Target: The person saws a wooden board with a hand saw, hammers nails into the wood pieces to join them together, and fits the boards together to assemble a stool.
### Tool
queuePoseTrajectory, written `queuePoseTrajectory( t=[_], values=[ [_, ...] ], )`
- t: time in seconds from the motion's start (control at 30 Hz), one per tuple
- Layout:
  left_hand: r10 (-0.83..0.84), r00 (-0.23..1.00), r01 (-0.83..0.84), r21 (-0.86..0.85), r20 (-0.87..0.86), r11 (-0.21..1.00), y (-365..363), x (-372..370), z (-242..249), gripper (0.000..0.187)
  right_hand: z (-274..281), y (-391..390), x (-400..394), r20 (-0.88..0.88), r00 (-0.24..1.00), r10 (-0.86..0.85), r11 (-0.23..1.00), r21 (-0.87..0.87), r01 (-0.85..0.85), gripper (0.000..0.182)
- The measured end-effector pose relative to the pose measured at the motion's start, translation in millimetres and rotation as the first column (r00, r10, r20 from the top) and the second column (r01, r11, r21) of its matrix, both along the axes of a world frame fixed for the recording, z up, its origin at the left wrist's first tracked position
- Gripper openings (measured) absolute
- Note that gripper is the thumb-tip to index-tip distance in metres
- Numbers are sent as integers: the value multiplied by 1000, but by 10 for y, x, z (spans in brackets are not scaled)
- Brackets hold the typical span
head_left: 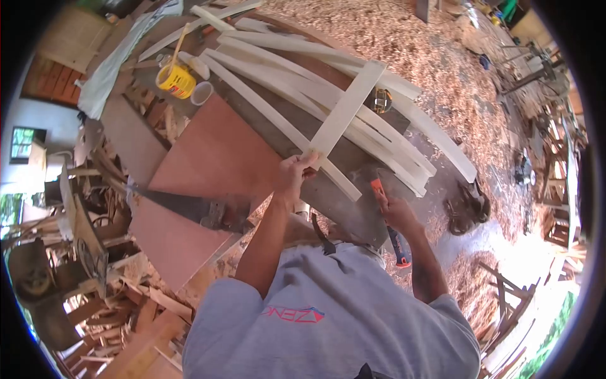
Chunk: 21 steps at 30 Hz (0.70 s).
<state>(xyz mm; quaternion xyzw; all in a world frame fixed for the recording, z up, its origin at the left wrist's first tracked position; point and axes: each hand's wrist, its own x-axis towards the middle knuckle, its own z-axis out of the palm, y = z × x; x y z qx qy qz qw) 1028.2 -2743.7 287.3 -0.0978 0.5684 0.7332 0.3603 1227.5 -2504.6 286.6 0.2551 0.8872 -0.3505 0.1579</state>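
My left hand [295, 177] is closed on the near end of a pale wooden strip [346, 110], which slants up and away over other strips. In my right hand [399, 215] is a hammer [399, 247] with an orange and dark blue handle; its head end is blurred against the grey bench. Several long pale strips [278, 76] lie fanned out beyond my hands. One separate strip [271, 114] passes just beyond my left hand. A black and yellow tape measure [380, 101] rests near the far end of the held strip.
On the left stand a yellow tub [177, 81] with a stick in it and a whitish cup [202, 93]. Reddish sheets [208, 148] lie left of my arm, with a handsaw [180, 205] across them. Dark metal pieces [467, 208] sit at the right; wood shavings [404, 28] cover the floor.
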Motion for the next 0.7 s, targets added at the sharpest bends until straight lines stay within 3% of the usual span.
queuePoseTrajectory(
  t=[0.1, 0.17, 0.3, 0.33, 0.37, 0.4, 0.43, 0.5, 0.57, 0.6, 0.67, 0.7],
  values=[
    [36, 999, -39, -58, -40, 998, 13, 25, 17, 30, 70, 27, -25, -35, 998, 55, 997, 47, -54, 57],
    [75, 996, -78, -55, -56, 995, 23, 122, 45, 28, 221, 24, -57, 56, 996, 69, 998, -16, -68, 51],
    [147, 989, -146, 34, -19, 989, 25, 360, 105, 26, 355, 91, 3, -16, 980, 201, 963, -182, -200, 36],
    [169, 985, -168, 46, -19, 985, 35, 371, 82, 26, 322, 51, 64, -11, 999, -48, 860, -508, 36, 30],
    [172, 985, -172, 78, 0, 982, 34, 370, 44, 29, 316, 17, 103, 83, 958, -274, 603, -761, 238, 25],
    [174, 984, -176, 110, 20, 978, 30, 365, 23, 32, 396, 3, 108, 80, 965, -250, 619, -753, 223, 25],
    [200, 980, -201, 127, 21, 971, 51, 338, -2, 32, 523, 10, 95, 60, 979, -195, 714, -676, 184, 25],
    [255, 959, -232, 174, -126, 957, 101, 301, -40, 36, 790, -26, 34, 49, 991, -123, 809, -574, 129, 27],
    [241, 965, -216, 213, -99, 953, 62, 291, -63, 38, 1076, -86, -53, -262, 965, 5, 964, -256, -74, 27],
    [206, 975, -183, 233, -82, 955, 57, 298, -48, 39, 1263, -119, -107, -256, 966, 22, 968, -236, -84, 27],
    [154, 987, -144, 172, -48, 975, 48, 402, 43, 38, 1601, -221, -280, -580, 798, 165, 986, 67, -155, 12],
    [93, 996, -91, 91, -12, 992, 18, 469, 80, 37, 1692, -298, -397, -732, 665, 149, 982, 30, -187, 14]
  ],
)
